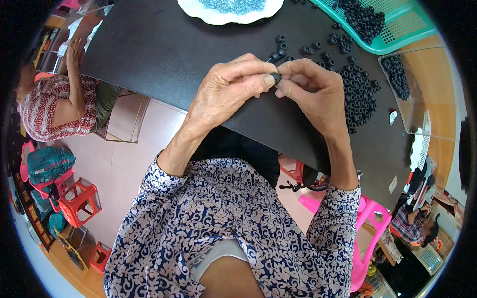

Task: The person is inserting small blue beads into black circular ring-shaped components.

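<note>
Above the dark table, my left hand [233,87] and my right hand [314,92] meet fingertip to fingertip. A small round black bead [276,77] is pinched between them, against my left thumb and at my right fingertips. Any thread through it is too fine to make out. Just beyond my fingers, several black beads [281,45] sit close together in a short row. To the right of my right hand lies a wide spread of loose black beads [357,94] with visible holes.
At the far edge stands a white scalloped dish [243,20] of small blue pieces. A green basket [397,48] and a clear tray [417,116] hold more black beads at right. Another person [59,104] sits at left. Red stools [79,201] and a pink chair [370,218] stand nearby.
</note>
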`<state>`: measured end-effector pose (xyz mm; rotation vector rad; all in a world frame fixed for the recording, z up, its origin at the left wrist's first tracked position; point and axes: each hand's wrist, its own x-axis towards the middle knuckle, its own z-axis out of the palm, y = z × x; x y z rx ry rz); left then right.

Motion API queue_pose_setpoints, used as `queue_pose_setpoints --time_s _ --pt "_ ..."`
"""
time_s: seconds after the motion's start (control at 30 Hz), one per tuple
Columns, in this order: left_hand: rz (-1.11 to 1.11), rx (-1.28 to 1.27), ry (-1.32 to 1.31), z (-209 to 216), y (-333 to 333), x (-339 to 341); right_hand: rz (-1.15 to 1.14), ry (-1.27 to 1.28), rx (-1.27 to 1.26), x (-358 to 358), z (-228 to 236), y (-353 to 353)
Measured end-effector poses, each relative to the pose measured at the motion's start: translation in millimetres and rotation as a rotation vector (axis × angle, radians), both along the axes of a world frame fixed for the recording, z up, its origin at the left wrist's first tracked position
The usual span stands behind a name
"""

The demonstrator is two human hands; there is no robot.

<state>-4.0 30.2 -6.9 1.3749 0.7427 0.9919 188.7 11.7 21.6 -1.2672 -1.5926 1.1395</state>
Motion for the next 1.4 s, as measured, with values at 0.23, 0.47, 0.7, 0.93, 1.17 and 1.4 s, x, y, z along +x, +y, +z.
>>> queue_pose_setpoints --time_s 0.23,0.47,0.7,0.93,1.17,1.4 --pt "0.031 -0.156 -0.147 2.8 -1.6 -2.0 -0.041 0.233 -0.015 -1.3 0.7 0.3" --pt "0.07 -0.106 -0.079 -1.1 -0.9 -1.1 -0.019 0.308 -0.028 -4.4 2.4 -0.9" --pt "0.082 -0.038 -0.054 -1.6 -3.5 -1.1 -0.007 0.289 -0.061 -5.5 2.8 -1.0" --pt "0.079 -0.051 -0.038 0.5 -5.5 -1.9 -0.002 0.299 -0.072 -8.0 2.9 -2.8" --pt "0.041 -0.02 -0.048 0.7 -6.6 -3.2 0.028 0.302 -0.083 -6.4 0.6 -2.5" --pt "-0.037 -0.021 -0.028 2.6 -7.7 -5.2 0.121 0.364 -0.144 -2.9 2.5 0.7"
